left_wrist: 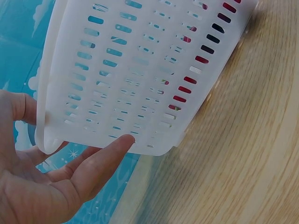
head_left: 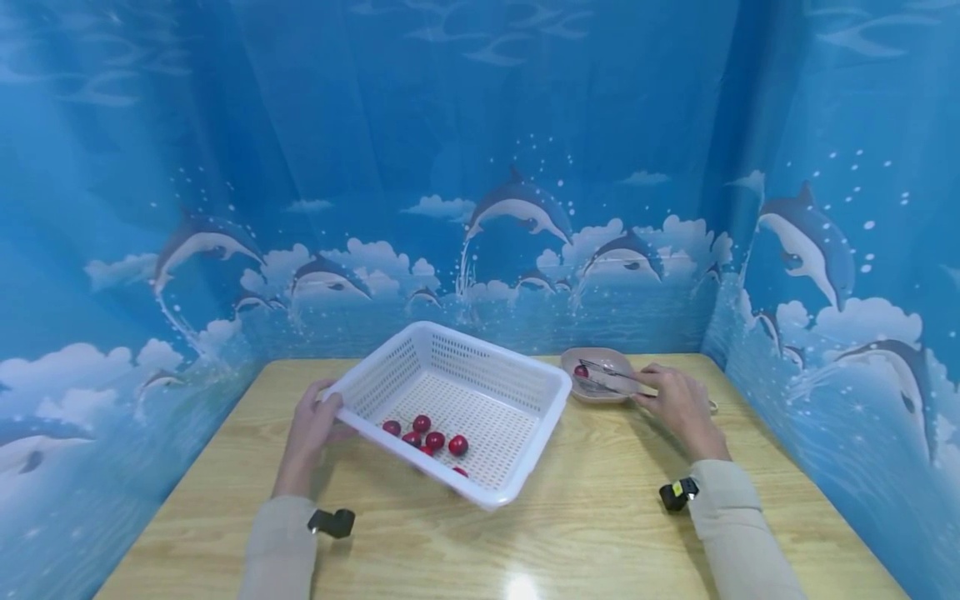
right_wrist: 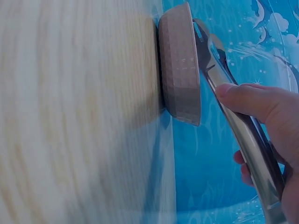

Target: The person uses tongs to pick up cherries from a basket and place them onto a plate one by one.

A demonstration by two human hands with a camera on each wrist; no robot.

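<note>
My left hand [head_left: 311, 425] grips the left rim of a white perforated plastic basket [head_left: 487, 367], thumb over the edge. The basket is tilted, with its left side raised off the table. Several dark red cherries [head_left: 435, 440] lie inside toward its near side; in the left wrist view they show through the slots in its wall. My right hand [head_left: 678, 404] holds metal tongs [right_wrist: 247, 144], their tips reaching into a small pinkish bowl [right_wrist: 180, 65]. One cherry [head_left: 581, 371] is in that bowl by the tips; whether the tongs pinch it, I cannot tell.
The wood-grain table [head_left: 585, 525] carries both containers, the bowl standing at its back right near the edge. A blue curtain [head_left: 390, 192] printed with dolphins encloses the back and both sides. Small black cameras are strapped to both wrists.
</note>
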